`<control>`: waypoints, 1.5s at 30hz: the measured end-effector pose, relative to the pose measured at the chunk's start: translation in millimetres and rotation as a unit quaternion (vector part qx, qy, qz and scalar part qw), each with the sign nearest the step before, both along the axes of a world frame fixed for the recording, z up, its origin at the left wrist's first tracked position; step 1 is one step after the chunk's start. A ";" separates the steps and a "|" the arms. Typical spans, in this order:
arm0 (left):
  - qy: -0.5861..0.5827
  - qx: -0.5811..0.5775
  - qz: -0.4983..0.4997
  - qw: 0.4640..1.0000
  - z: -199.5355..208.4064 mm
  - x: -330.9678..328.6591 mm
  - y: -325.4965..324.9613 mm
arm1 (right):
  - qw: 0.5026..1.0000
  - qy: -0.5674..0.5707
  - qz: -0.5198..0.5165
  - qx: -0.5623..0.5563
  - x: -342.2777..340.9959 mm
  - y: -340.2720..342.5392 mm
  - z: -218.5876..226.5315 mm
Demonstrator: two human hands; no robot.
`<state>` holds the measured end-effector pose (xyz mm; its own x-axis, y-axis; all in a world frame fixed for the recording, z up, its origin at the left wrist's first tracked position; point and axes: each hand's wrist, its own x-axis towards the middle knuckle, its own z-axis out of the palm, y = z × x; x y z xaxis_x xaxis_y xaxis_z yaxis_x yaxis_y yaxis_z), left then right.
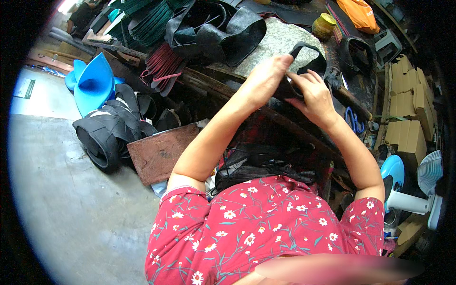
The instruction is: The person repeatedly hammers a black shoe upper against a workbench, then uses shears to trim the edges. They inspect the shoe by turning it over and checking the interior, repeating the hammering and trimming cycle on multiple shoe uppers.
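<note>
A black strap, bent into a loop, is held up between my two hands over the workbench's front edge. My left hand is closed on one end, its thumb uppermost. The fingers of my right hand are bent and pinch the strap's lower part, close to the left fingertips. Behind the hands lies a round speckled stone slab. Wide black leather-like bands are heaped to its left. A hammer with a wooden handle rests right of my right hand, and blue-handled scissors lie nearer.
A yellow-lidded jar and an orange bag stand at the back. Dark red strips hang over the bench's left edge. Black footwear parts and a brown board are at left. Cardboard boxes and a fan are at right.
</note>
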<state>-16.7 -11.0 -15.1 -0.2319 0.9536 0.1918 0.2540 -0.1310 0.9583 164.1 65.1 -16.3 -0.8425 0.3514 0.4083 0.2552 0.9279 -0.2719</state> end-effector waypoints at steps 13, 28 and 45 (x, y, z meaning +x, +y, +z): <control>0.436 0.083 0.328 0.834 -6.7 -82.9 -37.3 | 0.825 0.342 -0.031 -0.448 -24.7 44.9 47.1; -0.466 0.009 0.039 0.884 70.4 -24.6 59.3 | 0.840 0.287 0.110 -0.448 15.9 80.4 86.8; -0.520 -0.046 0.079 0.849 87.9 -11.2 37.1 | 0.707 0.331 0.059 -0.622 -17.7 77.8 114.4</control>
<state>-27.9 26.0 72.8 -0.3554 0.8951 -0.2693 -0.7295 -0.0854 0.6787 146.4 142.9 98.0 -0.6649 0.7286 0.1644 -0.3706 -0.1306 -0.9196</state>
